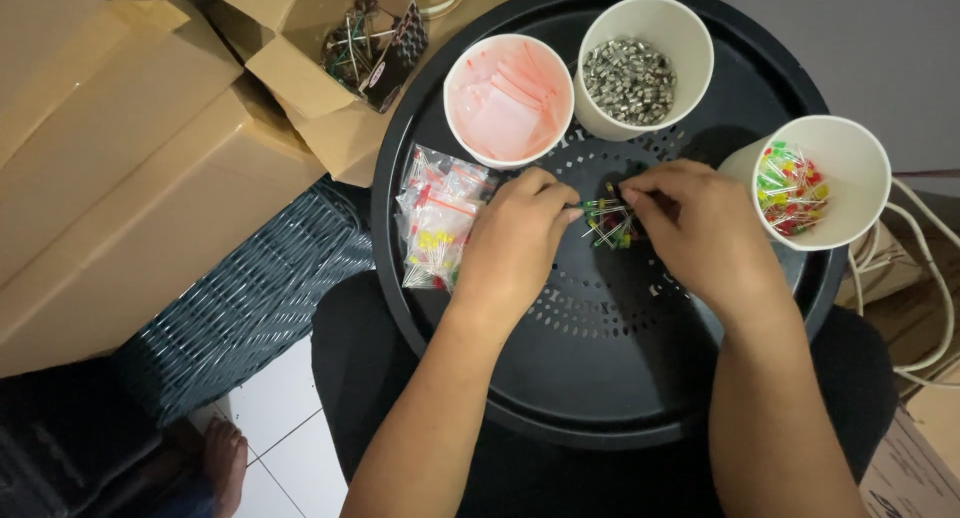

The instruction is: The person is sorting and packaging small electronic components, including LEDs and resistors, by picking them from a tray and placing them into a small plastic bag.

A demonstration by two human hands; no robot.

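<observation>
A small bunch of LEDs (608, 223) is pinched between the left hand (515, 240) and right hand (700, 233), legs splayed mostly toward the wrists, over the black tray (620, 378); both palms face down.

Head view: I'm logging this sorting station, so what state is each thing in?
Left hand: pinching LED leads.
Right hand: pinching the same LED cluster.
Cup of mixed LEDs: tilted, partly full.
Cup of metal parts: upright, part-filled.
Cup of empty bags: upright.
Filled bags: sealed, piled.
</observation>
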